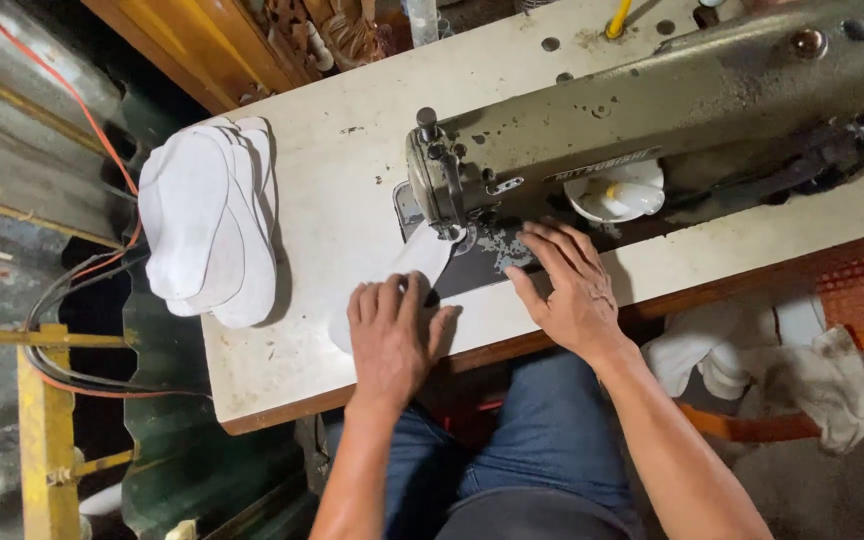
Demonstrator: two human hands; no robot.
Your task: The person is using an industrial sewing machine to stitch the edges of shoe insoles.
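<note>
- The left hand lies flat, palm down, fingers spread and open, pressing on the near end of a white sole-shaped fabric piece just below the middle of the frame; it grips nothing.
- The right hand also rests open and flat, fingers fanned toward the upper left, on the dark metal plate at the base of the sewing machine, just right of the fabric piece.
- The white fabric piece runs from under the left hand up toward the needle area, where its far end sits under the machine head.
- The sewing machine, olive-grey and worn, stretches from the centre to the upper right of the frame, with a white round part low on its body.
- The pale, stained desk carries the machine and both hands.
- A stack of white sole-shaped pieces lies at the left edge of the desk, well apart from the hands.
- A yellow rod stands at the top of the frame.
- Crumpled whitish cloths lie at the right, below the desk edge.
- Blue jeans cover the person's legs at the bottom centre.
- Orange and black cables hang at the left beside a yellow frame.
</note>
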